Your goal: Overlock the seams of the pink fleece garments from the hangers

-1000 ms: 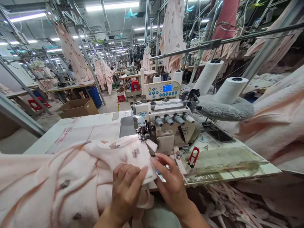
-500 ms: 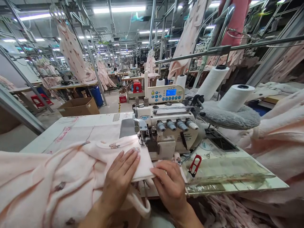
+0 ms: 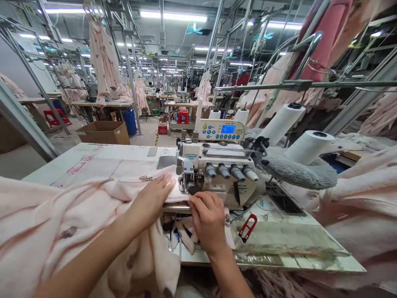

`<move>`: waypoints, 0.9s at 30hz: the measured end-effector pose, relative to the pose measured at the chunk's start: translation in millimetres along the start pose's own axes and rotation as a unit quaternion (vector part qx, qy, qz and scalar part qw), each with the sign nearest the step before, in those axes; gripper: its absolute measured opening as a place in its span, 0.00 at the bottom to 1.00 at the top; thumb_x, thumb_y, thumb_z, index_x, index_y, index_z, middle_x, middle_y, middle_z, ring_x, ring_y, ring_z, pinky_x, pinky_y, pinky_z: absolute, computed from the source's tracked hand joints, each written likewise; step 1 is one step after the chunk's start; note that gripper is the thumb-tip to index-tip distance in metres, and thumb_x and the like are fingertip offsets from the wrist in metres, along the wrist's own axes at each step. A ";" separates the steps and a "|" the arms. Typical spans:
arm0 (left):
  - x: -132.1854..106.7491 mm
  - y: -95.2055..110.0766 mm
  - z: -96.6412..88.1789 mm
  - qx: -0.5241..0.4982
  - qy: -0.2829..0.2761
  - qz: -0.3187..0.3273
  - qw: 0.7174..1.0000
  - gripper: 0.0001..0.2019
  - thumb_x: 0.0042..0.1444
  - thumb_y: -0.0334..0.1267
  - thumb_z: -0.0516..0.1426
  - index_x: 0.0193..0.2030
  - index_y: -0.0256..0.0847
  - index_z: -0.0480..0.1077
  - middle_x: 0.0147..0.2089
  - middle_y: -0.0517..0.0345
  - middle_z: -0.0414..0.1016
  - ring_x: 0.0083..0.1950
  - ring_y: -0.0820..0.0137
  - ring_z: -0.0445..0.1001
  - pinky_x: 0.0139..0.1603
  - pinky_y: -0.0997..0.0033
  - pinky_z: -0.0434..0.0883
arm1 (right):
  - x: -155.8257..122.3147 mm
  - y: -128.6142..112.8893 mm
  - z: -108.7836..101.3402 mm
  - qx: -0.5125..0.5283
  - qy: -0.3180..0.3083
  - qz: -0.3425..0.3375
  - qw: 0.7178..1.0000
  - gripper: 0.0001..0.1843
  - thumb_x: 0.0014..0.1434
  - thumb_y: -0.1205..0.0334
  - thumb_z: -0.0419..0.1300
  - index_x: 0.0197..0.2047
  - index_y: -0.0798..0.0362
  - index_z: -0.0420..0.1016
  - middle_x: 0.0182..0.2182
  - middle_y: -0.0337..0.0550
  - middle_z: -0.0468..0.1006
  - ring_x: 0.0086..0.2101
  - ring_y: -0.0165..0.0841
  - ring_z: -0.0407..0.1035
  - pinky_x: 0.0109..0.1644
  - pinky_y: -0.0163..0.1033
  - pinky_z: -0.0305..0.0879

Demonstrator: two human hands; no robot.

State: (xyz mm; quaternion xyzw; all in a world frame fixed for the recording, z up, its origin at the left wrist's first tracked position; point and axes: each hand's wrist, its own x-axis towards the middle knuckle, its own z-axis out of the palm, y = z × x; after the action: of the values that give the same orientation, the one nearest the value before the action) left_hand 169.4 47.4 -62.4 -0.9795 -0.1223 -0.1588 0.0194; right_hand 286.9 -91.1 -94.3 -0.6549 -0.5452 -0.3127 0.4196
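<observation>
Pale pink fleece fabric (image 3: 77,209) with small printed figures lies bunched over the left of the sewing table, and its right end sits under the presser foot of a white overlock sewing machine (image 3: 217,151). My left hand (image 3: 155,192) rests flat on the fabric just left of the needle area, fingers stretched out. At the fabric's near right corner, my right hand (image 3: 208,219) pinches the edge between thumb and fingers, close to the machine's front. Red-handled thread snips (image 3: 248,228) lie to the right of this hand.
White thread cones (image 3: 310,148) stand behind the machine at right, by a grey fluffy ring (image 3: 297,167). The white table (image 3: 89,152) extends left. A cardboard box (image 3: 104,133) sits on the floor beyond. Pink garments (image 3: 104,62) hang around.
Both hands and the fabric have moved away from me, deeper under the presser foot. Less fabric now shows in front of the needle. The camera view has shifted slightly.
</observation>
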 end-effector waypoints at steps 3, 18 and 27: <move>15.9 -5.8 -1.3 0.006 -0.026 -0.021 0.999 0.26 0.49 0.20 0.48 0.57 0.33 0.62 0.61 0.38 0.60 0.62 0.59 0.60 0.60 0.58 0.62 | -7.8 -5.6 -3.0 -0.003 0.005 0.032 0.999 0.08 0.62 0.69 0.52 0.37 0.56 0.73 0.33 0.45 0.72 0.35 0.36 0.63 0.39 0.42 0.57; -42.1 -34.7 23.5 -0.015 0.089 -0.161 0.983 0.35 0.44 0.19 0.45 0.63 0.36 0.52 0.62 0.43 0.60 0.58 0.64 0.65 0.51 0.64 0.70 | -42.5 -40.3 -3.4 0.194 -0.098 0.043 0.975 0.08 0.62 0.66 0.52 0.40 0.52 0.72 0.34 0.44 0.74 0.36 0.33 0.69 0.38 0.34 0.67; -112.8 74.5 64.1 -0.192 0.092 -0.067 0.975 0.12 0.50 0.34 0.53 0.42 0.45 0.67 0.32 0.58 0.77 0.29 0.67 0.75 0.29 0.75 0.71 | -42.4 -34.3 13.8 0.494 -0.153 0.411 0.751 0.24 0.52 0.42 0.59 0.35 0.56 0.77 0.27 0.44 0.78 0.29 0.37 0.72 0.31 0.36 0.69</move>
State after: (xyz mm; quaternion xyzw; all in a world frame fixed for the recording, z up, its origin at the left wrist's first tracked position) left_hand 103.6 -46.2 -158.7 -0.9357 -0.1530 -0.2698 -0.1682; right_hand 243.9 -96.2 -130.1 -0.5561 -0.3588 0.3072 0.6838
